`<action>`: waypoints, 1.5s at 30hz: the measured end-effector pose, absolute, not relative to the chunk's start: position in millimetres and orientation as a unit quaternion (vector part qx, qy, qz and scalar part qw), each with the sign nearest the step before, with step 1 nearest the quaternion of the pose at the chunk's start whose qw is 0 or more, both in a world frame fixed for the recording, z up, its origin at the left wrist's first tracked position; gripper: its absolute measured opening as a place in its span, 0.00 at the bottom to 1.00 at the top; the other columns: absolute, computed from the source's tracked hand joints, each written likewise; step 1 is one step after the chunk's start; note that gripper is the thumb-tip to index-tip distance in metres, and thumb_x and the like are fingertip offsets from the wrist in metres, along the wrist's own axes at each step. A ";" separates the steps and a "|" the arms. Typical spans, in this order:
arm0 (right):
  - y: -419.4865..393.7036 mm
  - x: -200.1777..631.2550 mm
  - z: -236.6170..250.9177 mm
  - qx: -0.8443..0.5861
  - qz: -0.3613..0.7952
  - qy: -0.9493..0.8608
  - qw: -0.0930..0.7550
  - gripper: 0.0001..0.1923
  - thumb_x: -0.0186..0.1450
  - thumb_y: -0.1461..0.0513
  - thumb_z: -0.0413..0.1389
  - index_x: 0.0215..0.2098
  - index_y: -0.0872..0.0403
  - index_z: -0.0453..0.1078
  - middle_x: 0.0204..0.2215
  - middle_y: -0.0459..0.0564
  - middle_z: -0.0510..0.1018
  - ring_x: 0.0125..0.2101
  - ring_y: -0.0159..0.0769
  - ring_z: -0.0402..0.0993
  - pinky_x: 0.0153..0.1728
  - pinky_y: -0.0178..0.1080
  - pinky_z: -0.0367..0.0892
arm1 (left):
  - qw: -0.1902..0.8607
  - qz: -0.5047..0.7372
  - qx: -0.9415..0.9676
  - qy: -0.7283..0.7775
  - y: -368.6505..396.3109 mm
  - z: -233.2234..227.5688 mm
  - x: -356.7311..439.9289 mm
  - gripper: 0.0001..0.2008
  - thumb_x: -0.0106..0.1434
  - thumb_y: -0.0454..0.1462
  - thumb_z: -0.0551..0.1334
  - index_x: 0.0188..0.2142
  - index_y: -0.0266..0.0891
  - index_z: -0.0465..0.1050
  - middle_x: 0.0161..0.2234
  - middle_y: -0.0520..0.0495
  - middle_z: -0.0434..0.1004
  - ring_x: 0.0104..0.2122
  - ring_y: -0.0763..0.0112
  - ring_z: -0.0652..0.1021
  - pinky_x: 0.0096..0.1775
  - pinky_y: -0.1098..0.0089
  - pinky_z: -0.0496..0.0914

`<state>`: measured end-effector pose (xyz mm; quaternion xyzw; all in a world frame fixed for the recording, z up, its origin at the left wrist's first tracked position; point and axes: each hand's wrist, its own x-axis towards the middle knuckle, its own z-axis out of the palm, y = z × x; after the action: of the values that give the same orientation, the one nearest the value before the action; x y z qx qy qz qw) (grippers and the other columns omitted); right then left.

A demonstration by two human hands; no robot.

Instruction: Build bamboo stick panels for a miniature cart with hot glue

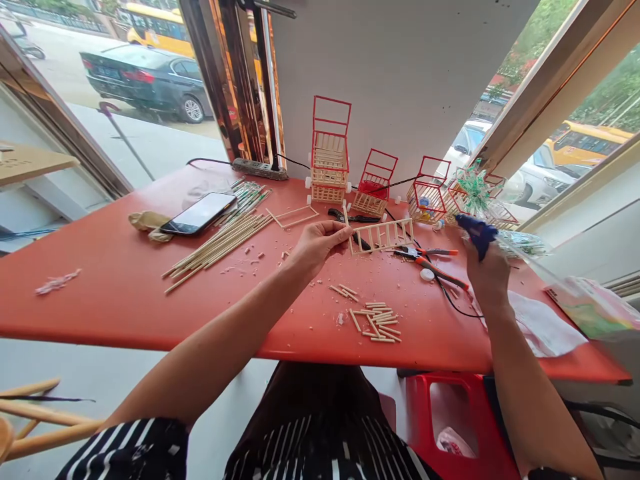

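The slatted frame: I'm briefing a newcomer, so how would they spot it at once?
Start at the red table, then find the left hand above its middle. The slatted frame is the pale wooden piece pinched in its fingers. A row of short crossbars sets it apart from the plain stick frame lying nearby.

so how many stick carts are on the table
At least 4: a tall cart by the power strip, a second cart and third cart rightward, and a fourth cart partly behind green tinsel, which may hide more.
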<state>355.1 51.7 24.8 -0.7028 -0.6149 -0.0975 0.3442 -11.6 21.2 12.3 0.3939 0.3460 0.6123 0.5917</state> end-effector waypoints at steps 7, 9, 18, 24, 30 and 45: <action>8.7 273.3 57.0 -0.480 0.217 -0.627 0.573 0.20 0.69 0.43 0.60 0.43 0.50 0.72 0.35 0.47 0.81 0.27 0.33 0.72 0.32 0.38 0.70 | 0.550 0.639 0.407 0.352 25.5 8.3 -11.0 0.19 0.48 0.43 0.83 0.27 0.34 0.79 0.20 0.50 0.77 0.20 0.77 0.74 0.26 0.74 0.70; -0.3 253.3 49.8 -0.443 0.263 -0.684 0.517 0.20 0.71 0.43 0.59 0.43 0.51 0.74 0.36 0.50 0.82 0.27 0.32 0.71 0.30 0.37 0.68 | 0.558 0.641 0.391 0.354 26.2 7.4 -12.3 0.18 0.48 0.41 0.83 0.27 0.33 0.79 0.20 0.50 0.76 0.20 0.77 0.74 0.25 0.74 0.71; -4.5 235.5 11.5 -0.464 0.276 -0.736 0.409 0.28 0.71 0.38 0.54 0.45 0.54 0.74 0.35 0.53 0.82 0.27 0.36 0.72 0.29 0.40 0.68 | 0.571 0.637 0.371 0.360 33.0 -5.4 -11.7 0.18 0.52 0.42 0.82 0.31 0.32 0.80 0.23 0.50 0.78 0.21 0.78 0.75 0.27 0.75 0.72; -5.3 235.2 11.2 -0.468 0.243 -0.757 0.387 0.26 0.74 0.40 0.51 0.43 0.54 0.73 0.31 0.52 0.80 0.27 0.36 0.72 0.30 0.40 0.67 | 0.568 0.635 0.375 0.365 31.6 -5.9 -10.0 0.17 0.53 0.41 0.81 0.31 0.32 0.80 0.23 0.50 0.78 0.21 0.78 0.75 0.28 0.74 0.73; -5.0 234.5 10.0 -0.486 0.231 -0.749 0.386 0.24 0.74 0.42 0.52 0.44 0.54 0.74 0.34 0.54 0.82 0.29 0.37 0.73 0.31 0.40 0.67 | 0.569 0.639 0.381 0.351 29.9 -4.7 -9.0 0.16 0.53 0.40 0.81 0.31 0.32 0.80 0.23 0.50 0.78 0.21 0.77 0.75 0.27 0.74 0.73; -4.1 235.0 9.6 -0.503 0.210 -0.751 0.372 0.26 0.73 0.40 0.52 0.44 0.53 0.73 0.36 0.55 0.83 0.30 0.40 0.76 0.31 0.42 0.68 | 0.567 0.629 0.385 0.367 27.8 -2.5 -7.3 0.14 0.56 0.39 0.80 0.31 0.32 0.80 0.23 0.50 0.78 0.20 0.78 0.75 0.28 0.74 0.74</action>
<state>235.0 -4.1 9.6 -0.5032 -0.7509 0.2105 0.3725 -7.3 27.8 -2.5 0.3846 0.3668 0.6291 0.5672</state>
